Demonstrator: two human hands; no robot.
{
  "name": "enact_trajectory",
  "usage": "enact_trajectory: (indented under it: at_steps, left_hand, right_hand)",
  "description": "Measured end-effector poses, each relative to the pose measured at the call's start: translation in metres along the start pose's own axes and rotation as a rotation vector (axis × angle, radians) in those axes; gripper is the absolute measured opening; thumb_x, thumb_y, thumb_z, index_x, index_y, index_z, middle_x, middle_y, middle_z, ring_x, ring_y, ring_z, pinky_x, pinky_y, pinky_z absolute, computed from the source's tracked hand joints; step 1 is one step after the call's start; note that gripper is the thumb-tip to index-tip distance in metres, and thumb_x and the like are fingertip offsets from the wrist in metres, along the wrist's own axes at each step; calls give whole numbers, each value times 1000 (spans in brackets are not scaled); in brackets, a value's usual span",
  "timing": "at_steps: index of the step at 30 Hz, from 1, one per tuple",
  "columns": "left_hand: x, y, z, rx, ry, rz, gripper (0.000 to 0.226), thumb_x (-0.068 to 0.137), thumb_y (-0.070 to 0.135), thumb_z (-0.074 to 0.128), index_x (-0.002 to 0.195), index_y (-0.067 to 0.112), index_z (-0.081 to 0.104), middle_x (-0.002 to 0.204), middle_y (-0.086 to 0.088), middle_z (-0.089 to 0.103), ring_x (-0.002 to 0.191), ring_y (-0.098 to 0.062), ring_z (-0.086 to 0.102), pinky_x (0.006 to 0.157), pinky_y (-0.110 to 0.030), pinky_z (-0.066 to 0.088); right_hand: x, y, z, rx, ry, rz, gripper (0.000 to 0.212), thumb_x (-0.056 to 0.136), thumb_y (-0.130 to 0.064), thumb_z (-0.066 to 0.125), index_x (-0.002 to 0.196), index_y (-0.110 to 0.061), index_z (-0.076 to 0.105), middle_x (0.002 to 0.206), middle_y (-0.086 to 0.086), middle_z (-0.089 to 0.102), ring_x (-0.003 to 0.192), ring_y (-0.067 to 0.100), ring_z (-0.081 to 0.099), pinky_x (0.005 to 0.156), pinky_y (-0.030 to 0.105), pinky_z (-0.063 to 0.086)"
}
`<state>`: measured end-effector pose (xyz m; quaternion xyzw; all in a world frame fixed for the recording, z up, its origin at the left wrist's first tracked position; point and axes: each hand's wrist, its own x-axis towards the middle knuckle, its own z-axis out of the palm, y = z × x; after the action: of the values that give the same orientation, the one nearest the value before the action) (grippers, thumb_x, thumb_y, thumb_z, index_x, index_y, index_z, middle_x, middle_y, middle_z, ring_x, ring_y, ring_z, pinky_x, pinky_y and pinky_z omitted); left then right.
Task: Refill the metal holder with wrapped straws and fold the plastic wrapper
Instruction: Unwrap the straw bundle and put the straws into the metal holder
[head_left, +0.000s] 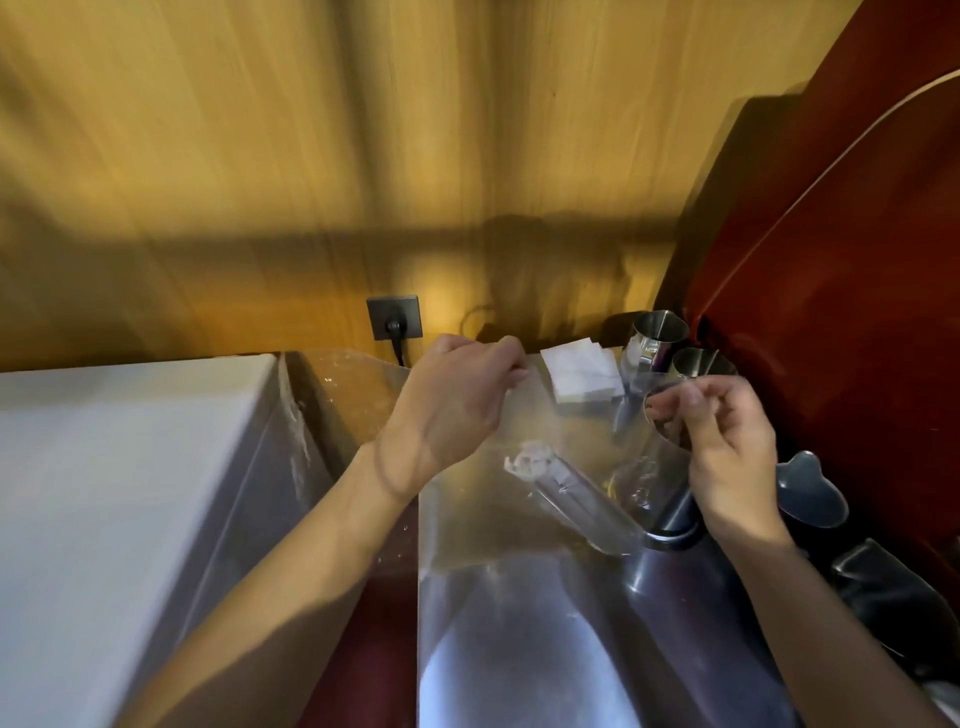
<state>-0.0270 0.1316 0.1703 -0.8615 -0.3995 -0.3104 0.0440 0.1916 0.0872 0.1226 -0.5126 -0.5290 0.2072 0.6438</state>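
I pinch the clear plastic wrapper (519, 519) by its top edge, left hand (457, 400) and right hand (727, 441) each closed on a corner, the sheet hanging just in front of the metal holder (657, 338). To fold it well, I judge I should keep it taut and bring the corners together evenly.

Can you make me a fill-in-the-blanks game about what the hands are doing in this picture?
1. Both hands hold up a clear ____ wrapper.
2. The left hand and the right hand each pinch a top ____ of the wrapper.
3. Behind the wrapper sits a stack of ____ napkins.
4. The plug in the socket on the wooden wall is coloured ____.

Missing words: plastic; corner; white; black
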Motion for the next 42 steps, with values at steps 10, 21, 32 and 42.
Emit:
enact_trajectory:
  at_steps: [10,21,32,42]
  left_hand:
    - [13,9,-3,-29,-68,38,14,93,11,50,84,5,59,67,-4,64,58,-20,53,65,-30,35]
    - [25,20,1,68,-233,-8,14,97,18,44,89,13,54,65,5,55,61,-20,53,50,-26,23]
    - [32,30,17,33,-414,71,24,94,35,50,88,17,63,74,2,64,74,-19,61,64,-31,44]
    - [80,39,-9,-2,-331,90,21,90,32,57,70,24,57,69,6,67,63,-9,52,53,-25,35]
  right_hand:
    - [-1,6,-6,53,55,2,18,91,-28,48,76,-37,56,71,-10,70,70,11,63,70,28,52]
    - [-9,13,-9,87,29,62,20,92,-23,51,77,-34,58,72,-1,66,80,27,62,81,47,49]
    - [-21,25,-15,166,-17,117,17,85,-3,58,77,-18,59,61,-3,66,62,5,62,62,15,51]
    - [-28,25,-26,318,-77,308,21,76,14,58,91,0,56,58,-6,68,50,0,60,48,10,47]
